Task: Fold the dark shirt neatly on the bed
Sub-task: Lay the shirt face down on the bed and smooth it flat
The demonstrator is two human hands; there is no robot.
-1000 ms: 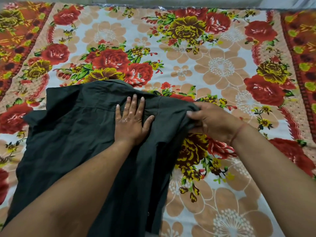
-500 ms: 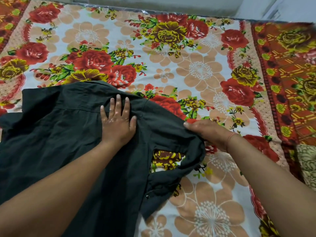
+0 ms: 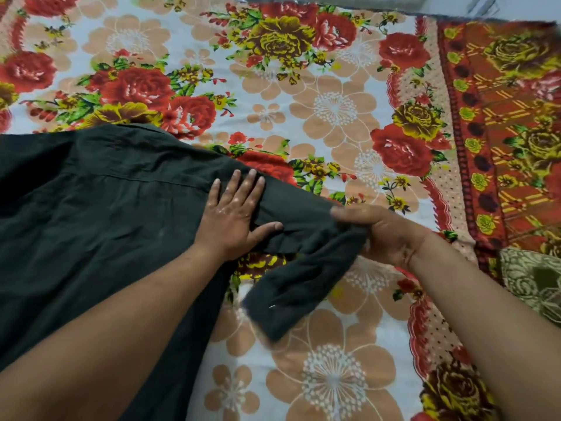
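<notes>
The dark shirt [image 3: 91, 223] lies back-up across the left half of the flowered bed sheet [image 3: 334, 101], its collar toward the far side. My left hand [image 3: 235, 214] presses flat on the shirt near its right shoulder, fingers spread. My right hand [image 3: 382, 235] grips the right sleeve [image 3: 291, 287] at its bend. The sleeve's cuff end hangs back toward me over the sheet. A gap of sheet shows between sleeve and shirt body.
The red patterned border of the sheet [image 3: 501, 147] runs down the right side. A green and cream patterned cloth [image 3: 534, 281] lies at the right edge. The bed's far edge [image 3: 334, 1] runs along the top.
My right hand has drawn the sleeve out to the right, away from the shirt body. My left hand has slid right toward the shoulder. The view has shifted right.
</notes>
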